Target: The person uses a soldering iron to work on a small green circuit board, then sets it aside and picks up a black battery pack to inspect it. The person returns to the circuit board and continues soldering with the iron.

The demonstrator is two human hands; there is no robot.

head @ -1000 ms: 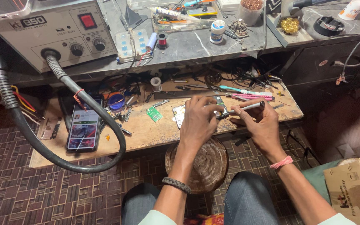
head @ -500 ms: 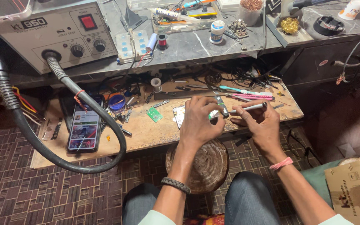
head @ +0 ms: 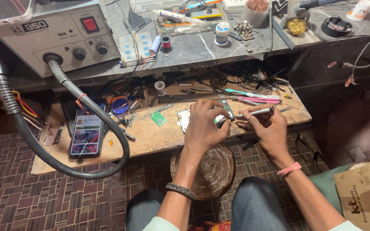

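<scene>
My left hand (head: 204,124) rests on the low wooden workbench (head: 150,139) and pinches a small narrow circuit board (head: 225,110) between thumb and fingers, over a white part lying under it. My right hand (head: 267,128) holds a slim silver pen-like tool (head: 258,112), its tip pointing left at the small board. The two hands are almost touching. A braided band sits on my left wrist, a pink band on my right.
A phone (head: 85,134) with a lit screen lies at the bench's left, under a thick black hose (head: 86,107) from the grey rework station (head: 61,36). A small green board (head: 158,118), pink and teal tools (head: 255,98), a round wooden stool (head: 206,171) and a cardboard box (head: 362,196) surround me.
Both hands have stayed over the same spot. The small board and the silver tool have shifted only slightly between my fingers.
</scene>
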